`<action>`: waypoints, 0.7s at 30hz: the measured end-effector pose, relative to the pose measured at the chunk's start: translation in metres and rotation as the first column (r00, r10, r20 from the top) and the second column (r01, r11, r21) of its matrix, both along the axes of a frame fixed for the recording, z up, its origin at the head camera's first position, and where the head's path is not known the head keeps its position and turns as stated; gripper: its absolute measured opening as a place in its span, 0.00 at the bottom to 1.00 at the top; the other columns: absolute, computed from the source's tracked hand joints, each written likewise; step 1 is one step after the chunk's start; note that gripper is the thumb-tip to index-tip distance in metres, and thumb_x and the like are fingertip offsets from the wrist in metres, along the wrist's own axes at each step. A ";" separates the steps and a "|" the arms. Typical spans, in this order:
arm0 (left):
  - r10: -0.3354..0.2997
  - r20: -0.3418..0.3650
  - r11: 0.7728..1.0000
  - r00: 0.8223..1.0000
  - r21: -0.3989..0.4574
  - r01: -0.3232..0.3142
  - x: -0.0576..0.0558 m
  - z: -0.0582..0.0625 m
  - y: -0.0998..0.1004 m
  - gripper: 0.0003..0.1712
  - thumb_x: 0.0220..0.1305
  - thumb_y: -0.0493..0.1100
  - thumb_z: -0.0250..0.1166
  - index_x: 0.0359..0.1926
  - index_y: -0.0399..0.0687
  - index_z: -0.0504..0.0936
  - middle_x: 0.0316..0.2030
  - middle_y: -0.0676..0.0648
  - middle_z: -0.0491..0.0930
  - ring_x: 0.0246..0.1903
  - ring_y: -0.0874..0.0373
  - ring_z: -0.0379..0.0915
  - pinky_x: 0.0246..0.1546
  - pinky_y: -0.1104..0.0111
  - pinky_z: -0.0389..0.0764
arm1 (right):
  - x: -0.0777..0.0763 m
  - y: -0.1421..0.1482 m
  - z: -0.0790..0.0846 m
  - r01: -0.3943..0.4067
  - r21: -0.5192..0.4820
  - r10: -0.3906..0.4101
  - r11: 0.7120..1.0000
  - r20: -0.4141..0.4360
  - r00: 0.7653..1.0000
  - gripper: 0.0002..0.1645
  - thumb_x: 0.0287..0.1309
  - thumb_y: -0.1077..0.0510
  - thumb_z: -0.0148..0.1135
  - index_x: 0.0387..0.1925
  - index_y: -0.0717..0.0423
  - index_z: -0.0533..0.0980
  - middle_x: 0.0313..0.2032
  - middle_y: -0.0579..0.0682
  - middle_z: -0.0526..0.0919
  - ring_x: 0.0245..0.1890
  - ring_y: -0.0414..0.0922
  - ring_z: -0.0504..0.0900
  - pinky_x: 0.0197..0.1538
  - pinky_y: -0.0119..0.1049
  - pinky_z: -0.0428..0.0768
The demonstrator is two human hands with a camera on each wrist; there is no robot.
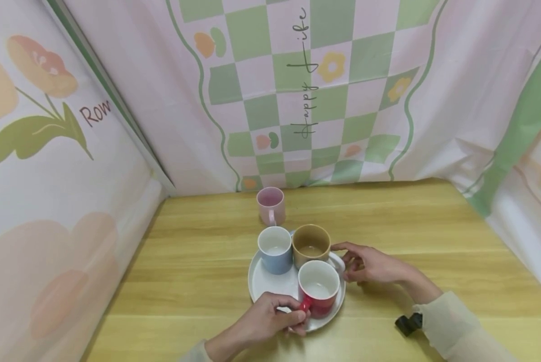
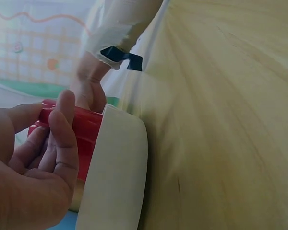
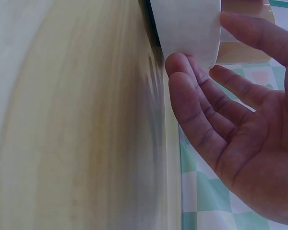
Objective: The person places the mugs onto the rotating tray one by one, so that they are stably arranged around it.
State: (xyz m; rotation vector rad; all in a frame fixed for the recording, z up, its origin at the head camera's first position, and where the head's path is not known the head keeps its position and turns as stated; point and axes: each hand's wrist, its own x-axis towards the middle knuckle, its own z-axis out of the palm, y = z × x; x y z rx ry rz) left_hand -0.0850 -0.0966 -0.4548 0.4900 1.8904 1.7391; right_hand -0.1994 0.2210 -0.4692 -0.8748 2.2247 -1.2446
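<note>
In the head view my left hand [image 1: 272, 319] pinches the handle of a red mug [image 1: 325, 305] with a white inside. The mug stands upright at the front right of a round white tray [image 1: 266, 287]. A tan mug [image 1: 311, 242] and a light blue mug [image 1: 277, 261] stand behind it on the same tray. My right hand [image 1: 373, 264] is at the tray's right edge with loosely bent fingers, near the tan mug. In the right wrist view its fingertips are close to the tray's side [image 3: 187, 28]; whether they touch it, I cannot tell.
A pink mug [image 1: 271, 205] stands on the wooden table [image 1: 198, 281] just behind the tray. Printed cloth [image 1: 297, 115] hangs along the table's back, with further cloth walls at left and right. A black strap piece [image 1: 408, 324] is at the right sleeve.
</note>
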 end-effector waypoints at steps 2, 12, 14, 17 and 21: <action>-0.019 -0.012 1.000 1.000 -0.013 0.019 0.000 0.000 -0.001 0.15 0.69 0.44 0.63 0.44 0.34 0.85 0.37 0.29 0.85 0.30 0.68 0.84 0.25 0.77 0.79 | 0.000 0.000 0.001 -0.001 0.001 0.001 1.000 0.000 1.000 0.46 0.58 0.57 0.70 0.72 0.62 0.58 0.46 0.63 0.80 0.42 0.44 0.85 0.34 0.42 0.87; -0.039 -0.060 0.998 0.997 -0.047 0.036 0.001 -0.001 -0.002 0.13 0.70 0.43 0.62 0.44 0.36 0.86 0.37 0.32 0.86 0.30 0.66 0.86 0.24 0.63 0.85 | 0.002 -0.001 0.005 -0.002 -0.006 0.002 1.000 0.008 1.000 0.46 0.57 0.58 0.70 0.72 0.65 0.58 0.46 0.63 0.81 0.42 0.45 0.85 0.34 0.41 0.87; -0.038 -0.060 0.998 0.997 -0.045 0.036 0.001 -0.002 -0.001 0.13 0.70 0.42 0.62 0.44 0.36 0.86 0.37 0.32 0.86 0.30 0.66 0.85 0.25 0.60 0.86 | 0.002 -0.001 0.006 -0.001 -0.007 0.001 1.000 0.009 1.000 0.46 0.57 0.58 0.70 0.72 0.65 0.58 0.46 0.63 0.81 0.42 0.46 0.84 0.35 0.40 0.87; -0.033 -0.046 0.999 0.998 -0.033 0.031 0.000 -0.003 0.000 0.13 0.70 0.42 0.63 0.45 0.35 0.85 0.38 0.33 0.86 0.29 0.67 0.85 0.27 0.58 0.87 | 0.003 -0.002 0.007 0.004 -0.005 -0.004 1.000 0.014 1.000 0.46 0.57 0.58 0.70 0.72 0.64 0.58 0.47 0.63 0.81 0.42 0.45 0.84 0.36 0.39 0.87; -0.015 -0.016 1.000 1.000 -0.017 0.015 0.001 -0.004 0.002 0.13 0.69 0.41 0.63 0.47 0.35 0.84 0.38 0.38 0.86 0.29 0.66 0.85 0.28 0.62 0.87 | 0.003 -0.002 0.007 0.005 0.004 -0.005 1.000 0.003 1.000 0.46 0.57 0.57 0.70 0.71 0.64 0.58 0.47 0.62 0.81 0.43 0.45 0.84 0.37 0.37 0.87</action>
